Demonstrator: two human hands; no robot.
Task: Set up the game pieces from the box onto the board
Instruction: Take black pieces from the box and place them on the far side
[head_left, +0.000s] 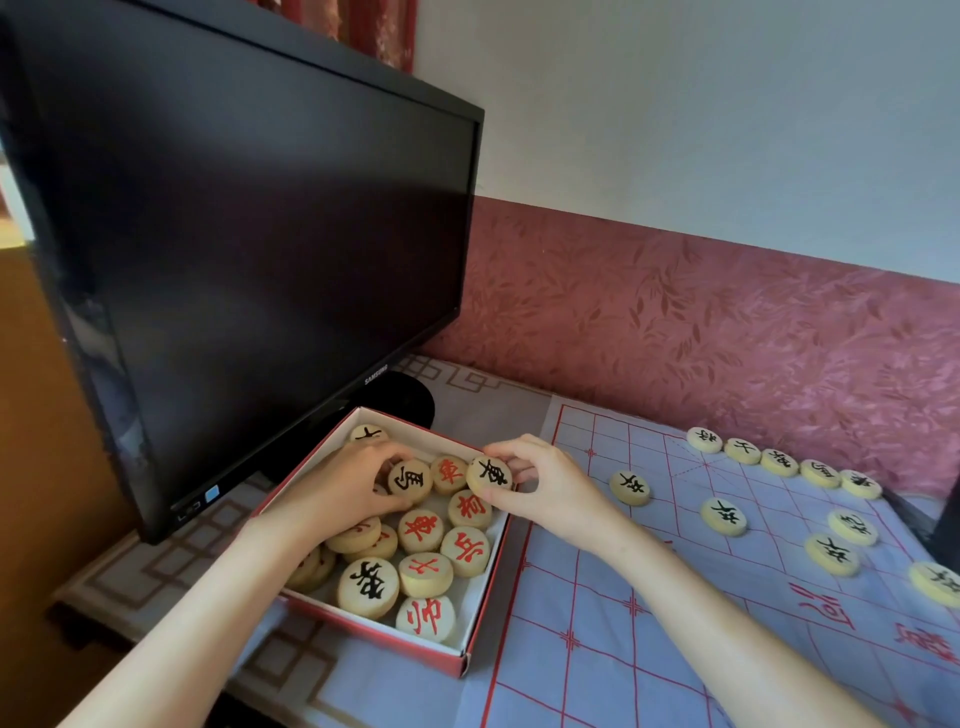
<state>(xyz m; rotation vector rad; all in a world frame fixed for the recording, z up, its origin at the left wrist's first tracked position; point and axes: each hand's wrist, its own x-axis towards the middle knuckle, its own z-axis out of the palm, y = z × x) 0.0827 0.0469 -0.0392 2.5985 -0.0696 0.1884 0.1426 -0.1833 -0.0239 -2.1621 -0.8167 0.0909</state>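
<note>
A red-edged cardboard box (480, 613) holds several round pale wooden pieces with red or black characters. My left hand (345, 486) is inside the box, fingers closed on a black-character piece (410, 480). My right hand (540, 483) pinches another black-character piece (489, 475) at the box's far right edge, tilted up. The pale blue board (623, 623) with red grid lines lies to the right of the box. Several black-character pieces stand on it, a row (779, 461) along the far edge and others (723, 516) in front.
A large black monitor (234, 260) stands just behind and left of the box, its base (410, 400) touching the box's far corner. A dark red patterned wall (727, 322) runs behind the board. A dark object (945, 519) sits at the right edge.
</note>
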